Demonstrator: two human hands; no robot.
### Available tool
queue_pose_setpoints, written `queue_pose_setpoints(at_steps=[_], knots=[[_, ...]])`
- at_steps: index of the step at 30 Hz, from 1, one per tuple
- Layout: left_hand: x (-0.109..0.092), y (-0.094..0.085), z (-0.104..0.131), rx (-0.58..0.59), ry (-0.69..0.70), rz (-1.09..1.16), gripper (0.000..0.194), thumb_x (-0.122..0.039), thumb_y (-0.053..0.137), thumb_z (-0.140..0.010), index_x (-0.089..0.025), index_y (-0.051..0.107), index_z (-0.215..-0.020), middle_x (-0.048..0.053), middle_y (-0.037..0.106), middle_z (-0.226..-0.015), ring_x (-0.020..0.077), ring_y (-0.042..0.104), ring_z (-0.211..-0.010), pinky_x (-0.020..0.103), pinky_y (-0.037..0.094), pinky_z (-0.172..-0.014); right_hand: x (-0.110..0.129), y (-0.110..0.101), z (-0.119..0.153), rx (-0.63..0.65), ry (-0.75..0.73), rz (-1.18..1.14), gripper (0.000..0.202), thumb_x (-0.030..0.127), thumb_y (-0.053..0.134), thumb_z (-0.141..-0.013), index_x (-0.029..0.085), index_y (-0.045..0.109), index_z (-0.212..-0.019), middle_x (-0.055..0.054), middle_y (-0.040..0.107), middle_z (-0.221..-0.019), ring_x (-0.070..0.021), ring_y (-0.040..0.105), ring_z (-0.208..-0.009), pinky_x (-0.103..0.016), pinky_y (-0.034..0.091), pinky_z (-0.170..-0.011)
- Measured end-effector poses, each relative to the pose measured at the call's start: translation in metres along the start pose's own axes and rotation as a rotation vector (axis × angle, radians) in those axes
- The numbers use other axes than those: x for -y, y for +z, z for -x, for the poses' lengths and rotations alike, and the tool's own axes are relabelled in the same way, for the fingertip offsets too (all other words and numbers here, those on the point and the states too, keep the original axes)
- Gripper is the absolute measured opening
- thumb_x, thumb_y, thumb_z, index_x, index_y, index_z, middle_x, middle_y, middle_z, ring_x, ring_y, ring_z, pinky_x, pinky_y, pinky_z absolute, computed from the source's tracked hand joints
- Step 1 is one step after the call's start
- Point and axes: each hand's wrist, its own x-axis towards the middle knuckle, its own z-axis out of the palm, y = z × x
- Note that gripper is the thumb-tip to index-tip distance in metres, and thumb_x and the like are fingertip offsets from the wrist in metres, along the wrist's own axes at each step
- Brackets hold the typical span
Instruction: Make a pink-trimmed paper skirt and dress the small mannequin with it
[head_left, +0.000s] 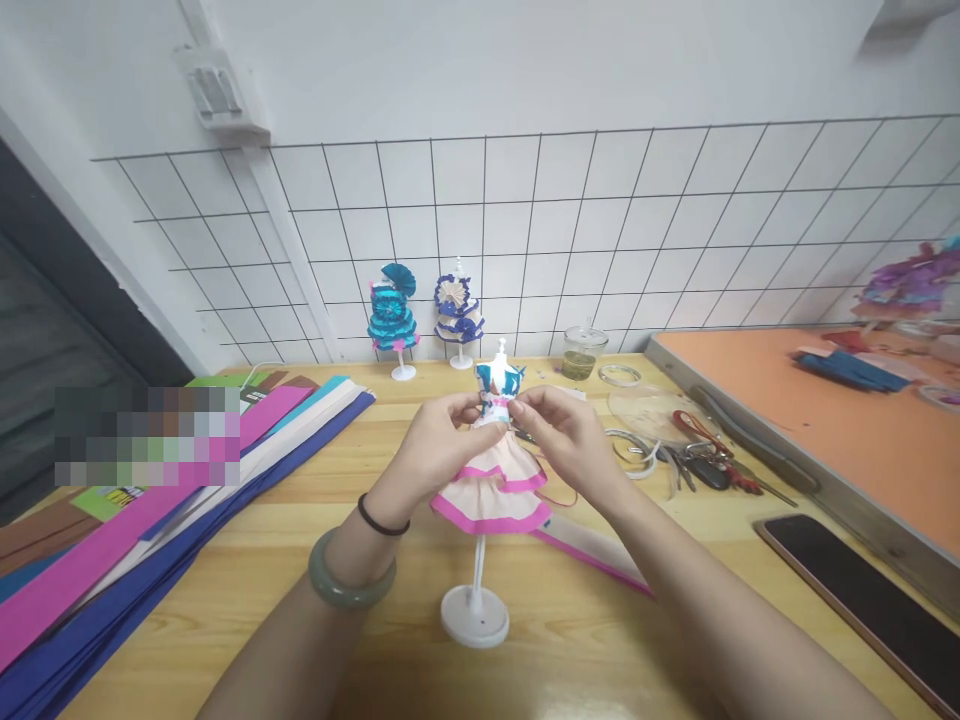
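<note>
A miniature dress form (475, 618) stands upright on its round white base in front of me. It wears a crepe-paper dress (495, 506) with a blue top, a pink piece at the waist and two cream tiers edged in pink. My left hand (442, 445) pinches the left side of the bodice, its thumb lying across the waist. From the other side, my right hand (566, 440) closes thumb and fingers on the dress near the pink waist piece. Behind my right forearm lies a cream paper strip (592, 550) with a pink edge.
Two dressed forms, one teal (391, 318) and one blue-and-cream (459, 310), stand by the wall grid. Long paper strips (187, 480) lie left. A lidded cup (581, 352), keys (705, 470) and a phone (862, 600) are right, beside an orange-topped surface (750, 385).
</note>
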Motion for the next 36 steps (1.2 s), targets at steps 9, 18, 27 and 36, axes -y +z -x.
queue_pose_setpoints(at_steps=[9,18,27,36], knots=[[0.003,-0.012,-0.005,0.216,-0.084,0.423,0.034,-0.025,0.072,-0.071,-0.013,0.067,-0.102,0.01,0.069,-0.103,0.0192,0.065,-0.089,0.028,0.049,-0.082,0.0,-0.002,-0.005,0.046,0.353,-0.698,0.02,0.036,0.074,-0.071,0.018,0.065,-0.069,0.0,0.065,-0.063,-0.0096,0.057,-0.058,-0.022,0.045,-0.058],[0.013,-0.016,-0.004,0.314,-0.107,0.647,0.029,-0.024,0.074,-0.067,-0.014,0.069,-0.094,0.007,0.071,-0.084,0.0159,0.066,-0.067,0.025,0.05,-0.065,0.006,0.0,-0.005,0.125,0.507,-0.942,0.023,0.034,0.075,-0.069,0.018,0.06,-0.065,0.0,0.064,-0.064,-0.0108,0.059,-0.061,-0.025,0.049,-0.063],[0.021,-0.018,-0.015,0.286,-0.1,0.592,0.041,-0.025,0.078,-0.065,-0.013,0.065,-0.101,0.01,0.071,-0.097,0.017,0.067,-0.081,0.027,0.05,-0.078,0.02,-0.004,0.0,0.015,0.278,-0.659,0.021,0.038,0.072,-0.073,0.02,0.063,-0.07,-0.001,0.066,-0.067,-0.0123,0.06,-0.063,-0.026,0.048,-0.066],[0.014,-0.022,-0.012,0.133,0.128,0.223,0.028,-0.033,0.068,-0.075,-0.017,0.069,-0.098,0.01,0.06,-0.125,0.0251,0.054,-0.117,0.035,0.041,-0.098,0.027,-0.007,0.005,-0.014,0.243,-0.583,0.019,0.038,0.068,-0.077,0.019,0.064,-0.073,-0.001,0.068,-0.066,-0.0129,0.063,-0.063,-0.026,0.049,-0.064]])
